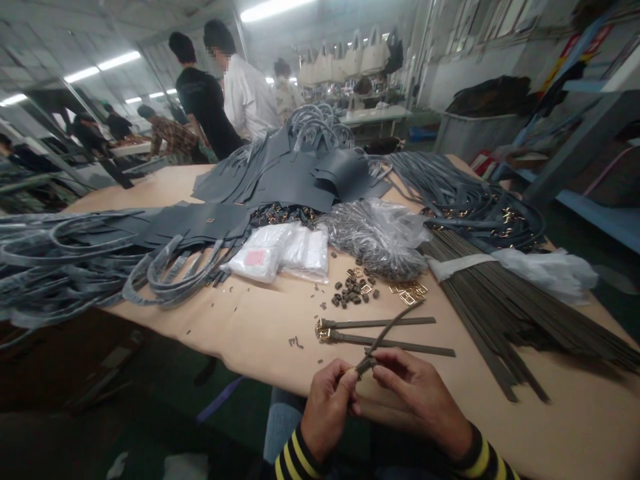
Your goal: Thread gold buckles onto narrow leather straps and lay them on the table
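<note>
An olive-grey strap [391, 325] slants up and away from between my two hands over the table's front edge. My left hand [331, 400] pinches its near end, where a bit of gold metal shows at the fingertips. Thumb and fingers of my right hand [417, 393] close on the strap just beside, at what looks like a small loop. Just beyond lie two finished-looking straps with gold buckles [325, 331] at their left ends. Small olive strap loops [351, 291] are heaped farther off, with loose gold buckle frames [410, 293] to their right.
A bundle of olive strips [493, 303] tied with a white band lies at the right. Clear plastic bags [380, 233] and white packets [270, 250] sit mid-table. Blue-grey panels [290, 173] and handles [170, 273] are piled behind and left. Several people stand or sit beyond the table.
</note>
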Available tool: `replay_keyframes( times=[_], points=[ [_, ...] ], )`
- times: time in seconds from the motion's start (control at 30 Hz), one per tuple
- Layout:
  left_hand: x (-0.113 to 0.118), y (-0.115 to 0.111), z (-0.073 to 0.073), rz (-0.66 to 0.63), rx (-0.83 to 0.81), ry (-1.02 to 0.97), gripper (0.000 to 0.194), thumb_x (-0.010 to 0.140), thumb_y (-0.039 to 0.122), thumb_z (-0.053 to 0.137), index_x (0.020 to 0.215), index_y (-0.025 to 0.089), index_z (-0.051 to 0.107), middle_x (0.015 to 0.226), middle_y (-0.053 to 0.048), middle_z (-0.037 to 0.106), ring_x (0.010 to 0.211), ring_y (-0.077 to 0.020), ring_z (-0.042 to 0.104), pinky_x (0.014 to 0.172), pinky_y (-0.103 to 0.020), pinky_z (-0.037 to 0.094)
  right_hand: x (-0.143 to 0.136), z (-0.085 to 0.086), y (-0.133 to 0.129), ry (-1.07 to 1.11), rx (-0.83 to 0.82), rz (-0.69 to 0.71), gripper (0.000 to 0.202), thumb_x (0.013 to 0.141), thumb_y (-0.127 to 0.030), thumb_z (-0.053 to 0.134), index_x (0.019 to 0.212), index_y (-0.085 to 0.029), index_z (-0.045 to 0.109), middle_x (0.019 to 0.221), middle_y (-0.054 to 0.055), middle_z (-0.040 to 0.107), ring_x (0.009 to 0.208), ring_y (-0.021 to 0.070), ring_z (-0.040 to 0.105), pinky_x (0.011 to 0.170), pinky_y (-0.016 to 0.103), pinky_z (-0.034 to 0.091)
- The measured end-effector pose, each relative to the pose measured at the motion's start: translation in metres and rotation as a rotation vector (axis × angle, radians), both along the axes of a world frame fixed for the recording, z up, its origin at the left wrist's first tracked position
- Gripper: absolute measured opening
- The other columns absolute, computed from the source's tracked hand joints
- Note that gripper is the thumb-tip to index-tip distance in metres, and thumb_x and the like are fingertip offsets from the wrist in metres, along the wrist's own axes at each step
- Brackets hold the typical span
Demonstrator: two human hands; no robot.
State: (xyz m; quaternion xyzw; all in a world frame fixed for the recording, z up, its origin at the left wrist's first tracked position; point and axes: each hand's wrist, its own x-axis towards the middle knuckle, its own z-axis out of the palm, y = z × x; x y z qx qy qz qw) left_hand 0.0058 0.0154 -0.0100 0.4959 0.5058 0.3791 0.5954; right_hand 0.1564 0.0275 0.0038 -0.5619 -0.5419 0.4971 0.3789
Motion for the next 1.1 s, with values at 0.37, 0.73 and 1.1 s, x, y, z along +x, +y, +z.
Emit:
replay_keyframes(
  times=[0.37, 0.73, 1.1],
  points=[
    [0.004, -0.003, -0.005, -0.062, -0.014, -0.095, 0.032, 0.077, 0.043, 0.044, 0.065, 0.013, 0.049, 0.047, 0.003, 0.047, 0.037, -0.0060, 0.046, 0.040, -0.016, 0.036, -0.001, 0.003, -0.001, -0.059, 0.012, 0.153, 0.012, 0.068, -0.026, 0.055, 0.071, -0.017, 0.064, 0.068, 0.002, 0.063, 0.068, 0.0180, 0.058, 0.062, 0.026, 0.045],
    [-0.004, 0.003, 0.003, -0.232, -0.036, -0.259, 0.043, 0.075, 0.047, 0.046, 0.098, 0.011, 0.055, 0.052, 0.000, 0.052, 0.034, -0.0057, 0.048, 0.035, -0.014, 0.036, 0.003, 0.002, 0.002, 0.345, -0.199, 0.259, 0.025, 0.065, -0.039, 0.061, 0.067, -0.014, 0.060, 0.051, -0.003, 0.052, 0.049, 0.0105, 0.048, 0.050, 0.023, 0.039],
    [-0.004, 0.001, -0.003, -0.242, 0.224, 0.031, 0.038, 0.081, 0.032, 0.041, 0.115, 0.017, 0.046, 0.069, -0.002, 0.057, 0.050, -0.0092, 0.052, 0.049, -0.020, 0.044, -0.011, 0.013, -0.003, -0.195, -0.008, 0.143, 0.015, 0.070, -0.027, 0.050, 0.059, -0.018, 0.047, 0.055, -0.002, 0.050, 0.055, 0.0148, 0.049, 0.053, 0.025, 0.037]
  ],
)
